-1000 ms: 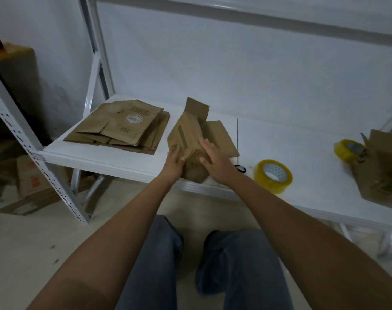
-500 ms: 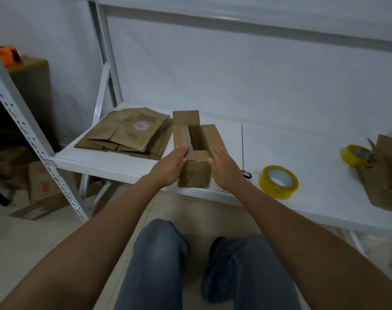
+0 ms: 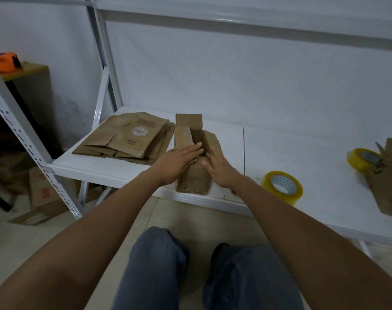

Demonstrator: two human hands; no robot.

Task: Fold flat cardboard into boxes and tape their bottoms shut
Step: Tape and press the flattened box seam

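- One cardboard box (image 3: 193, 177) stands at the front edge of the white surface (image 3: 280, 153), top flaps up and open.
- Left hand (image 3: 178, 158) lies flat on the box's left flap, fingers straight and together, pressing on it rather than gripping.
- Right hand (image 3: 219, 167) rests against the right flap, fingers straight too, nothing pinched.
- One stack of flat cardboard (image 3: 128, 138) sits just left of the box; can't count the sheets.
- Two yellow tape rolls: near tape roll (image 3: 282, 186) right of the box, far tape roll (image 3: 361, 158) well apart, beside another cardboard box (image 3: 389, 182) at the right edge.
- One orange thing (image 3: 5, 61) on a cabinet at far left, too blurry to name.
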